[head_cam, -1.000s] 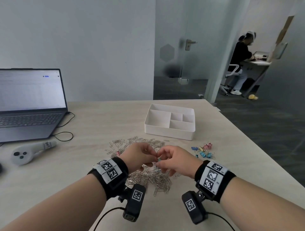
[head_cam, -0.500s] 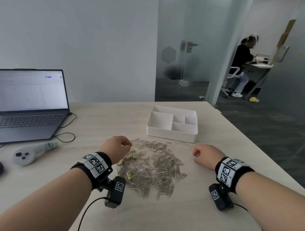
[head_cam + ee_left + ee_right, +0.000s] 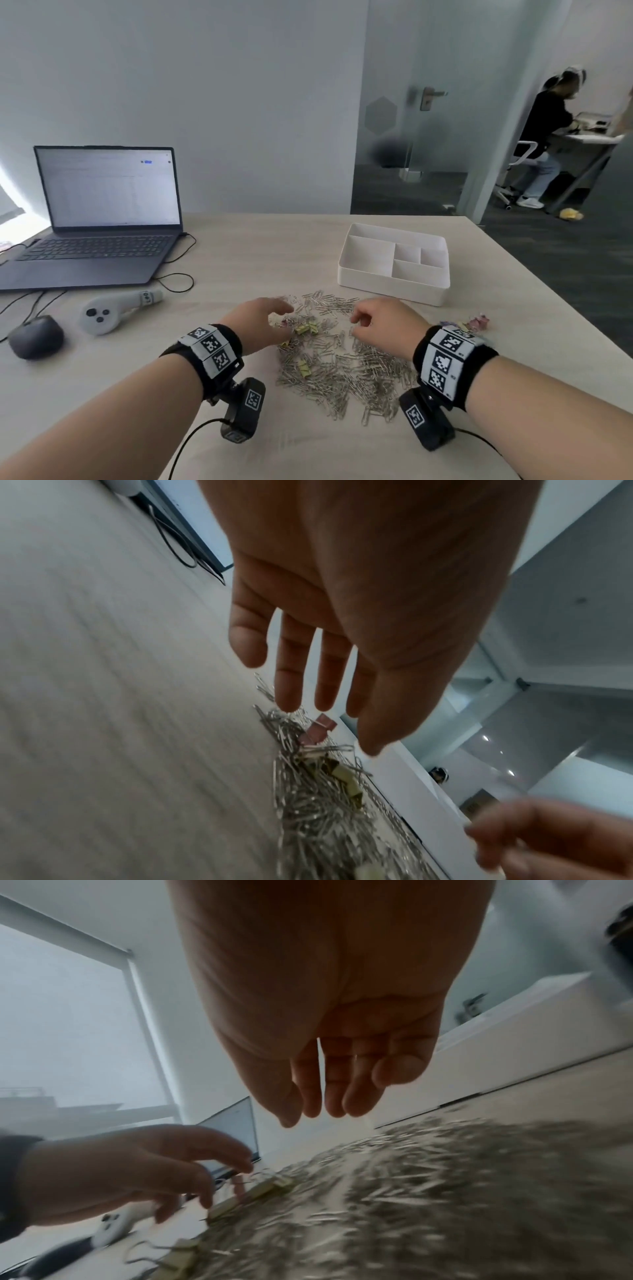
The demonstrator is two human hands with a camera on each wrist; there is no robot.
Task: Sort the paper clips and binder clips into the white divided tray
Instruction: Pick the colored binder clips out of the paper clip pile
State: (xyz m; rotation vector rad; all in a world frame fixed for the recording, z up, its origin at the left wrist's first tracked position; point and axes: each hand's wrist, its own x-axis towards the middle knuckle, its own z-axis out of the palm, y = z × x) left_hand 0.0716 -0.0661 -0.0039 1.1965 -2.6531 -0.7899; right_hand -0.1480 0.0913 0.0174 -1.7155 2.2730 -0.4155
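Paper clips [image 3: 342, 370] near tray [image 3: 390, 286] — apart

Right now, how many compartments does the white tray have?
5 in the white tray: one long at the back, one large at left, two small in the middle-right, one at front right. None looks hidden.

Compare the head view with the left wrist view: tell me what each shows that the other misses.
Head view only: the white divided tray's compartments, all bare, a small cluster of coloured binder clips beside the right wrist, the laptop, a grey controller and a dark mouse.

Left wrist view only: the left hand's palm side, fingers straight and holding nothing.

Both: the paper clip pile on the table, yellow binder clips mixed in it, and the right hand.
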